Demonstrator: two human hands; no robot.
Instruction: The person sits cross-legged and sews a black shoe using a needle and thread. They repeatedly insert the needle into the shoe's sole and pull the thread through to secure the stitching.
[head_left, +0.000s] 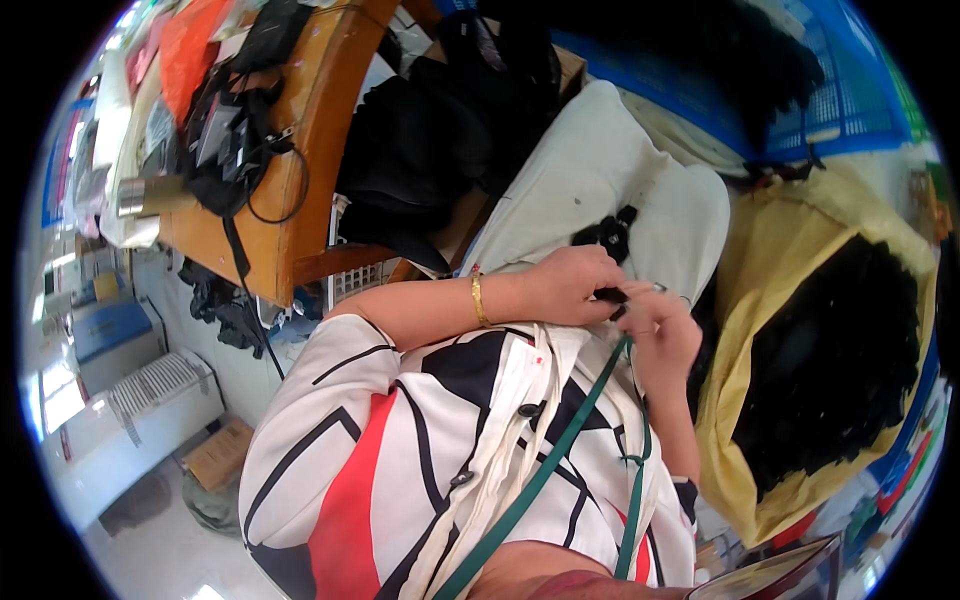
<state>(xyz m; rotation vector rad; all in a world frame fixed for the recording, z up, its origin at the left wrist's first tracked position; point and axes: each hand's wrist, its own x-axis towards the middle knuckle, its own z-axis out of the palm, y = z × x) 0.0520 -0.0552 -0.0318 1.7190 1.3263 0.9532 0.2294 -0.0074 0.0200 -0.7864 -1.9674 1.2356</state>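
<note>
Wooden table (318, 150) at eleven o'clock: beside white cloth (580, 150), steady small black piece (608, 295) pinched in left hand (575, 283); guide gently with right hand (665, 330), fingers bent, hold unclear.

Wooden bench (325, 110) upper left, pretty cluttered, red-orange bag (190, 55) up there too. Cardboard box (218, 452) lower left. Blue crate (850, 90) top right.

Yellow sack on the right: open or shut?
Open: the yellow sack's mouth gapes wide, showing a mass of black material inside.
</note>
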